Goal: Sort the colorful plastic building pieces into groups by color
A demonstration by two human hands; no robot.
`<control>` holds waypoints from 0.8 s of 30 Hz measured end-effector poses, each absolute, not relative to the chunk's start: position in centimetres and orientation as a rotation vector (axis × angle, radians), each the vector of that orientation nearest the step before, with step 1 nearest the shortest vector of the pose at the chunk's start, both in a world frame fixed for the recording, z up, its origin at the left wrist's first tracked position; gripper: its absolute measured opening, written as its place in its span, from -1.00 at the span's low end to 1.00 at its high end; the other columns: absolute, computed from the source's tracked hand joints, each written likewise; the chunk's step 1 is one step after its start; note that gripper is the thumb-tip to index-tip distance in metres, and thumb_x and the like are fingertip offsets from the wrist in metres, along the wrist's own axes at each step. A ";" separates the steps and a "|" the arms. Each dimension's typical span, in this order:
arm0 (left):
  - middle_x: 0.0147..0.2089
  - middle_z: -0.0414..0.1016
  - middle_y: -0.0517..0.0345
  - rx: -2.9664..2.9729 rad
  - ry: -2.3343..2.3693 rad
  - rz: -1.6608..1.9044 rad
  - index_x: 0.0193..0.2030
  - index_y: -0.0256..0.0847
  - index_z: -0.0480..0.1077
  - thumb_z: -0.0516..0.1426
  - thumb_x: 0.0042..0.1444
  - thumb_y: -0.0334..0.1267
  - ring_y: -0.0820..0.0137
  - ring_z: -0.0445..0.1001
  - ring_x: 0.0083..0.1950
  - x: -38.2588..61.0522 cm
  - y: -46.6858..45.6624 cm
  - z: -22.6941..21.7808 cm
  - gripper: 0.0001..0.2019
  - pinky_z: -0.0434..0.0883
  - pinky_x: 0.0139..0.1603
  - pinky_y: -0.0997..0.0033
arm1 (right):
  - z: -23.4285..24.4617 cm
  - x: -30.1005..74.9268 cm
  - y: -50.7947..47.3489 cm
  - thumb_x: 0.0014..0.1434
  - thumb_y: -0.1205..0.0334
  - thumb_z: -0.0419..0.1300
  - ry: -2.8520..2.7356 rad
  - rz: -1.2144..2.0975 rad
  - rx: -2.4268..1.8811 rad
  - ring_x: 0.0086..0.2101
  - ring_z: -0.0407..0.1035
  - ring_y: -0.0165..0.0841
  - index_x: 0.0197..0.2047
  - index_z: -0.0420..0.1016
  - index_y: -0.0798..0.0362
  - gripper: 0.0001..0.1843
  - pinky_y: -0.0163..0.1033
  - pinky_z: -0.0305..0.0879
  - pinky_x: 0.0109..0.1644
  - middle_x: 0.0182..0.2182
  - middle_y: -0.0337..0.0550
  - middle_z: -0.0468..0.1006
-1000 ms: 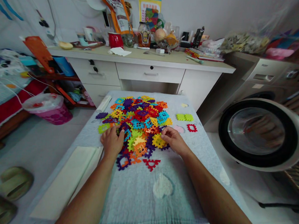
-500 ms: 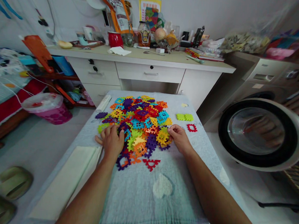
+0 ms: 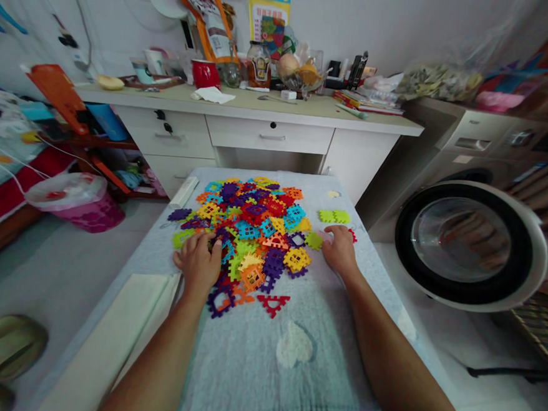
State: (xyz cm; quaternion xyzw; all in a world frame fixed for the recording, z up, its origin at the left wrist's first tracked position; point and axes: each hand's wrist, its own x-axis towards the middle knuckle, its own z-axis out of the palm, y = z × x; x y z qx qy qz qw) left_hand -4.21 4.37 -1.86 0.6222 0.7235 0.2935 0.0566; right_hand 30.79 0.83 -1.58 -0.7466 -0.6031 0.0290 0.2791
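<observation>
A heap of colourful toothed plastic building pieces (image 3: 254, 213) lies on the cloth-covered table. My left hand (image 3: 200, 256) rests at the heap's left edge, fingers spread over purple and blue pieces; its fingertips are partly hidden. To the right of the heap, my right hand (image 3: 341, 251) has thumb and forefinger apart. Just left of those fingertips is a lime-green piece (image 3: 313, 240); I cannot tell if they touch. Two joined lime squares (image 3: 334, 216) lie beyond this hand, which mostly covers a red square frame (image 3: 352, 235). A red triangular piece (image 3: 273, 304) lies in front of the heap.
A pale folded board (image 3: 115, 326) lies along the table's left side, with a white strip (image 3: 184, 192) farther back. Behind stands a white desk (image 3: 271, 114) bearing jars and a red mug. At right, a washing machine's round door (image 3: 471, 244) hangs open.
My right hand has moved right, away from the yellow piece at the heap's edge, and now covers most of the red square frame. The lime piece beside it has come into view. My left hand stays put.
</observation>
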 end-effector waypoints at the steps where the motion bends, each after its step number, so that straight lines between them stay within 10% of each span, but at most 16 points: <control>1: 0.27 0.42 -0.12 1.877 2.207 0.880 0.08 -0.16 0.47 -0.03 0.32 -0.04 0.05 0.26 0.34 -4.1 4.3 -1.8 -0.61 0.08 0.35 -0.14 | -1.4 31.0 0.8 0.07 0.46 0.09 -1.737 0.061 -1.993 0.12 0.31 -0.06 0.06 0.52 0.14 -0.52 0.04 0.21 0.24 0.11 0.15 0.48; 6: 0.27 0.42 -0.11 1.880 2.206 0.828 0.10 -0.14 0.47 -0.03 0.31 -0.01 0.03 0.24 0.33 -4.1 4.3 -1.8 -0.59 0.10 0.34 -0.13 | -0.5 31.1 1.0 0.05 0.62 0.00 -2.282 0.183 -1.862 0.22 0.19 -0.11 0.38 0.32 0.00 -0.17 0.01 0.13 0.29 0.34 -0.05 0.32; 24: 0.22 0.45 -0.11 1.902 2.201 0.821 0.10 -0.16 0.48 -0.02 0.30 -0.02 0.01 0.28 0.29 -4.3 4.6 -2.3 -0.58 0.14 0.32 -0.13 | 2.2 32.5 3.5 -0.03 0.47 0.26 -2.726 0.286 -1.624 0.04 0.33 -0.08 0.19 0.43 0.12 -0.35 -0.03 0.22 0.16 0.10 0.11 0.46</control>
